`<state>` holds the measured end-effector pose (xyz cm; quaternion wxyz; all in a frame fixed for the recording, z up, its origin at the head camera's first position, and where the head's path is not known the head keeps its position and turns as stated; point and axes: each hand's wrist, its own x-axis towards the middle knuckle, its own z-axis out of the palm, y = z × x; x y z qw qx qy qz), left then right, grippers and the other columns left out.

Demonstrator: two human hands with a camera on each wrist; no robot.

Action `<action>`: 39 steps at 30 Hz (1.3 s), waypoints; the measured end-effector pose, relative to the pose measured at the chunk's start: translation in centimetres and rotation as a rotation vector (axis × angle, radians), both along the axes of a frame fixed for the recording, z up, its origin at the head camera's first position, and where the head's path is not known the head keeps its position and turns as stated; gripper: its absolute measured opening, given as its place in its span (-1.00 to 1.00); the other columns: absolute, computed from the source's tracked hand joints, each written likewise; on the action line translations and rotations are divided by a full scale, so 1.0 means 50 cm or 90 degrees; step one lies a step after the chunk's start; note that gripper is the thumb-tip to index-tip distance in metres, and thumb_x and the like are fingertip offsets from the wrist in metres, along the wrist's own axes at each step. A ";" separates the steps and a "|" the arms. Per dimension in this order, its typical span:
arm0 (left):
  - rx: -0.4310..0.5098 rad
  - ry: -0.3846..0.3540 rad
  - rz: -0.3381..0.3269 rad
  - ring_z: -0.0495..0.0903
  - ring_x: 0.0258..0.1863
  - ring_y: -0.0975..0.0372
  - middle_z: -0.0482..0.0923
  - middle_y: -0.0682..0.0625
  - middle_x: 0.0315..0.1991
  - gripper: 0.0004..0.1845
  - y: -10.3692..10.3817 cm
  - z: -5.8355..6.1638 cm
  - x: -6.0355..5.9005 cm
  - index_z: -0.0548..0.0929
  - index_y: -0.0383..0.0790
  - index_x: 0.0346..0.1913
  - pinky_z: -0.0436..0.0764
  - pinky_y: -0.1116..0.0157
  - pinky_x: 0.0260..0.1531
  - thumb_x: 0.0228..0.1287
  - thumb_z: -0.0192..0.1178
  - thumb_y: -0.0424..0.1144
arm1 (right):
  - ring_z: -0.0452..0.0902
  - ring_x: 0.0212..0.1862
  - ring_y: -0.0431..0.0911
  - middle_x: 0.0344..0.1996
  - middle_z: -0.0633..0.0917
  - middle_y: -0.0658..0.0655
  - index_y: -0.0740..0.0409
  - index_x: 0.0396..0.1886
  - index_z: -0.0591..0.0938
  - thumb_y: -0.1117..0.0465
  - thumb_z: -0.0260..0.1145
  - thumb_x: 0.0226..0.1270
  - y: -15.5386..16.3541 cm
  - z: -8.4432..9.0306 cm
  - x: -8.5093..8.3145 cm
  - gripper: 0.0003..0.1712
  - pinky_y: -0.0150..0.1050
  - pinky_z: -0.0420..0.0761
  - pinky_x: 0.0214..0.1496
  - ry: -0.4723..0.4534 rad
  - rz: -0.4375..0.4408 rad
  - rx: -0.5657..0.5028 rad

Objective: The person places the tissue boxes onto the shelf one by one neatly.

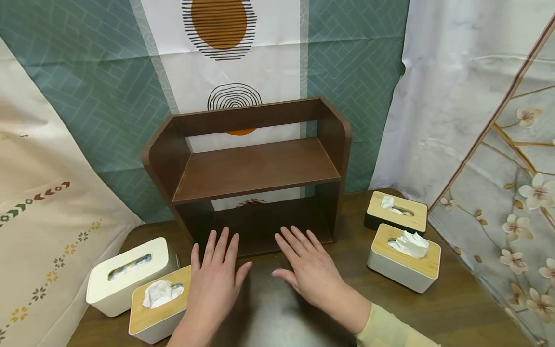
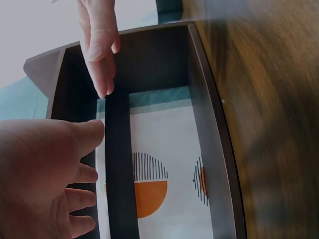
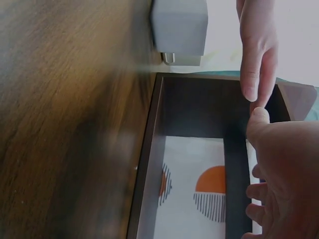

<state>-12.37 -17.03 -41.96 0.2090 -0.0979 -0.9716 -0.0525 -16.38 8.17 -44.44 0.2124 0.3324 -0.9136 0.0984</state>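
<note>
Both hands hover palm down before a dark brown two-tier wooden shelf (image 1: 260,166), which stands on the table against the curtain. My left hand (image 1: 216,277) has its fingers straight and spread, holding nothing, with its wrist beside a wood-topped tissue box (image 1: 140,324). Opposite it, my right hand (image 1: 310,272) is likewise spread and holds nothing, its fingers pointing at the lower compartment. In the left wrist view the left palm (image 2: 35,174) overlaps the shelf's frame. The right wrist view shows the right hand (image 3: 289,169) with fingers extended in front of the shelf.
A cream tissue box (image 1: 97,284) stands at the left, behind the wood-topped one. On the right are a white tissue box with a wooden lid (image 1: 399,265) and, behind it, a black-based one (image 1: 416,212). Patterned curtains (image 1: 108,82) enclose the dark wooden table (image 1: 347,258).
</note>
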 end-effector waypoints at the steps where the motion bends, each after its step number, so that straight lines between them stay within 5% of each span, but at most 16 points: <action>1: 0.003 -0.001 0.000 0.13 0.71 -0.23 0.30 -0.28 0.68 -0.21 -0.002 0.002 0.001 0.49 -0.25 0.62 0.03 -0.42 0.58 0.53 0.42 0.11 | 0.18 0.72 0.12 0.69 0.37 0.18 0.10 0.73 0.38 -0.39 0.25 0.60 -0.002 0.000 0.001 -0.03 0.19 0.22 0.69 0.001 0.001 -0.001; 16: 0.018 0.051 0.035 0.24 0.64 -0.31 0.38 -0.35 0.61 -0.21 -0.059 0.001 0.024 0.53 -0.31 0.56 0.06 -0.49 0.50 0.47 0.47 0.07 | 0.20 0.72 0.11 0.70 0.36 0.17 0.07 0.75 0.35 -0.41 0.19 0.63 -0.042 0.008 0.009 -0.04 0.14 0.22 0.70 0.000 0.027 0.009; 29: 0.042 0.009 0.072 0.12 0.67 -0.32 0.32 -0.40 0.62 -0.20 -0.103 -0.003 0.052 0.50 -0.35 0.57 0.03 -0.52 0.47 0.48 0.44 0.07 | 0.18 0.72 0.09 0.71 0.34 0.15 0.06 0.77 0.32 -0.44 0.12 0.64 -0.091 0.012 0.024 -0.02 0.13 0.21 0.70 -0.015 0.055 0.008; 39: 0.053 0.033 0.098 0.18 0.62 -0.37 0.26 -0.43 0.64 -0.19 -0.149 -0.006 0.068 0.50 -0.37 0.56 0.07 -0.54 0.43 0.47 0.44 0.08 | 0.15 0.73 0.04 0.72 0.32 0.10 0.02 0.78 0.30 -0.45 0.07 0.65 -0.130 0.025 0.025 -0.03 0.09 0.19 0.72 -0.015 0.065 0.031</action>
